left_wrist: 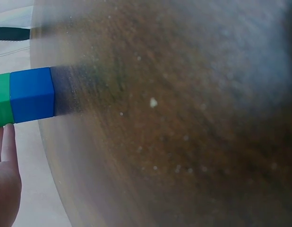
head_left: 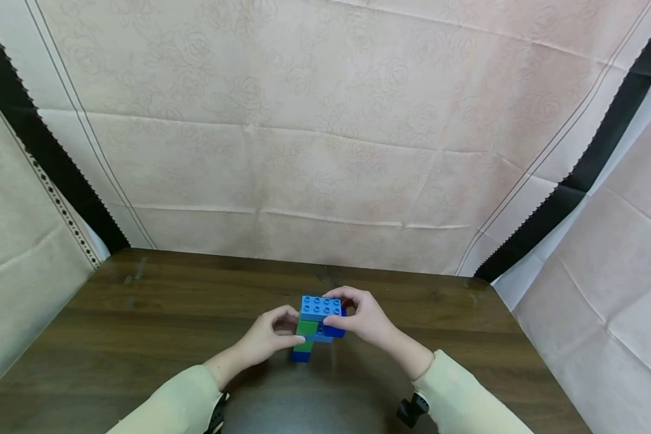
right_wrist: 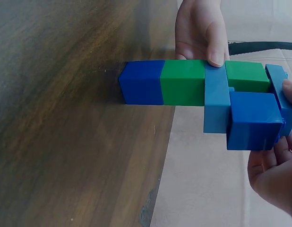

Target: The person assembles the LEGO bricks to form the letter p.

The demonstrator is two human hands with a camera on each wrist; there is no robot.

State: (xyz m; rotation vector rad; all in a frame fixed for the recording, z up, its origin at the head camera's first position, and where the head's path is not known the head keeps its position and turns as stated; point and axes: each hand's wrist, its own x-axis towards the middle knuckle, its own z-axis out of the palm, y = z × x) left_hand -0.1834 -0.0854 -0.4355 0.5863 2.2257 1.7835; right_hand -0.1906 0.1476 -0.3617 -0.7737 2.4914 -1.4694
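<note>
A tower of toy building bricks stands upright on the table between both hands. At its foot is a dark blue brick point(head_left: 301, 357), topped by a green brick point(right_wrist: 184, 83). Above these lies a long light blue brick point(right_wrist: 217, 106), bearing an upper green brick point(head_left: 306, 328) and an overhanging dark blue brick point(right_wrist: 254, 120). The top light blue brick point(head_left: 320, 306) sits slightly tilted, with studs of the brick below showing under it. My left hand point(head_left: 268, 337) holds the tower's left side, thumb on the middle light blue brick. My right hand point(head_left: 366, 316) pinches the top brick's right end.
The dark wooden table point(head_left: 157, 337) has a curved edge and small specks on its surface. Pale patterned fabric point(head_left: 304, 150) hangs behind it, with black strips point(head_left: 586, 163) running along the seams at both sides.
</note>
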